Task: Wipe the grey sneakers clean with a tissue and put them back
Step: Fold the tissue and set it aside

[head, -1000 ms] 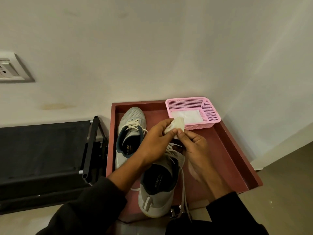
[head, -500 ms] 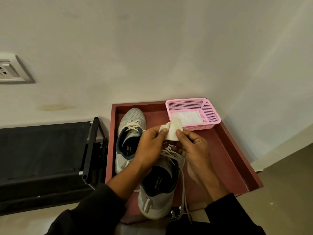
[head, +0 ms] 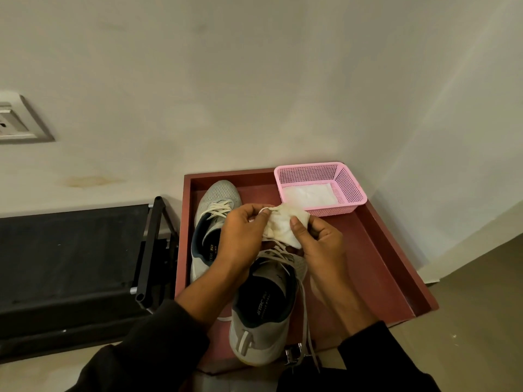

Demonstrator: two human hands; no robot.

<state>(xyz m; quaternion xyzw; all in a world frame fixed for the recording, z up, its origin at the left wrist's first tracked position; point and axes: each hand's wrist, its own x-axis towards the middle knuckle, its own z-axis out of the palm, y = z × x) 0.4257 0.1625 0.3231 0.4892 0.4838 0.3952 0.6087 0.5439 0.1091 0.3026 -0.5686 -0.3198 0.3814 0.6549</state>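
Observation:
Two grey sneakers lie on a reddish-brown tray (head: 376, 250). One sneaker (head: 210, 219) rests at the tray's left, toe towards the wall. The nearer sneaker (head: 263, 321) sits under my hands, heel over the tray's front edge, laces loose. A crumpled, slightly stained white tissue (head: 284, 226) is held above its laces. My left hand (head: 243, 236) pinches the tissue's left side. My right hand (head: 319, 244) pinches its right side with the thumb on top.
A pink mesh basket (head: 351, 188) with white tissues inside stands at the tray's back right corner. A black folding rack (head: 85, 264) stands left of the tray. The wall is close behind, with a socket plate (head: 17, 120) at far left.
Both hands have drawn slightly towards me and spread the tissue wider between them. The sneakers have not moved.

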